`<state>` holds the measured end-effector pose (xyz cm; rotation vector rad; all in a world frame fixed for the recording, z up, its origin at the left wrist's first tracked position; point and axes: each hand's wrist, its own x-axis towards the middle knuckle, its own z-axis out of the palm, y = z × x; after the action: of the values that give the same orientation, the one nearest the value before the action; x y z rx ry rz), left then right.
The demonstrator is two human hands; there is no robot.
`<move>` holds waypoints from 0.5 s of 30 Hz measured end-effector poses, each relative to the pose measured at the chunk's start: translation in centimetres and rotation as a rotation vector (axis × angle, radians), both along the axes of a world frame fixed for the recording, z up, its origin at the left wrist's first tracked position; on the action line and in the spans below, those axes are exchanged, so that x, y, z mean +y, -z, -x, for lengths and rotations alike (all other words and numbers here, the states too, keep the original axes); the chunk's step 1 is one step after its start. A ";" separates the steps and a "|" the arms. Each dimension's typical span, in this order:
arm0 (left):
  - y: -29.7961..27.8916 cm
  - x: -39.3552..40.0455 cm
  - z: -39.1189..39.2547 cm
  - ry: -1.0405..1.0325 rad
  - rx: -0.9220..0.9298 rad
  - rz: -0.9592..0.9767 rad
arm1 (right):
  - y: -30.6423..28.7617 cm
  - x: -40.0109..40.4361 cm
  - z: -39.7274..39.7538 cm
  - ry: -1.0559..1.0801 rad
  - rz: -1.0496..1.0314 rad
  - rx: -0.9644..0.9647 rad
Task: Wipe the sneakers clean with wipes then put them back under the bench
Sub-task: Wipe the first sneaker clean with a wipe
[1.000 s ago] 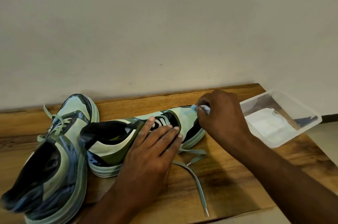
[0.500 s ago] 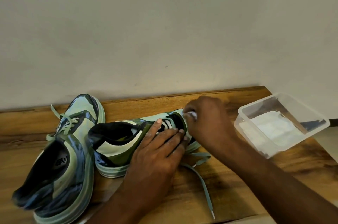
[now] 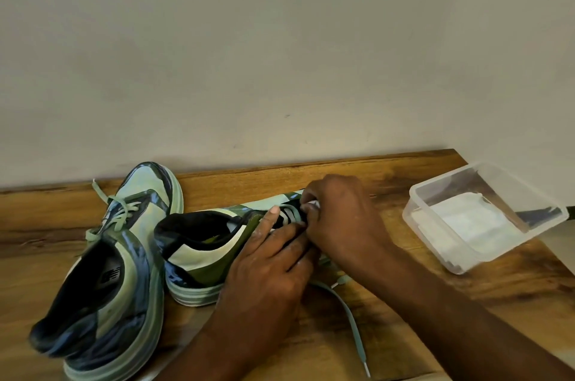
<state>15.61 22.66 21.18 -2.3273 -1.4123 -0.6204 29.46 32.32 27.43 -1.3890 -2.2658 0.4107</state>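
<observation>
Right hand (image 3: 340, 219) pinching a white wipe (image 3: 313, 203) against the laces of the tipped sneaker (image 3: 202, 251) on the wooden bench (image 3: 389, 327); left hand (image 3: 267, 271) lies flat on that sneaker's side. Second sneaker (image 3: 115, 271) stands upright just left of it; clear wipe container (image 3: 479, 219) sits well to its right.

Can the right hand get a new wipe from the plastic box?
Probably yes. The plastic box sits open, no lid, just right of the right hand, with bare wood between. But that hand already pinches a wipe, so it would need to drop it first.
</observation>
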 end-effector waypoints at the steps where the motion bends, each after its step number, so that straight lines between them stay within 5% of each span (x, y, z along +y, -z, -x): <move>1: 0.0 0.0 -0.1 -0.003 0.002 -0.004 | -0.2 0.5 -0.3 0.021 -0.009 0.000; 6: 0.1 -0.2 0.0 -0.003 -0.007 -0.001 | -0.9 2.2 -2.3 0.293 -0.022 -0.027; 12: -0.3 -0.1 0.0 0.003 -0.022 0.016 | -0.1 -0.5 0.7 0.066 0.005 0.027; 15: -0.4 -0.2 0.0 -0.004 -0.017 0.020 | -0.5 1.4 -0.4 0.158 -0.014 0.006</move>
<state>15.66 22.50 21.56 -2.3393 -1.4369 -0.6299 29.91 33.68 27.89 -1.5440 -2.1312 0.3461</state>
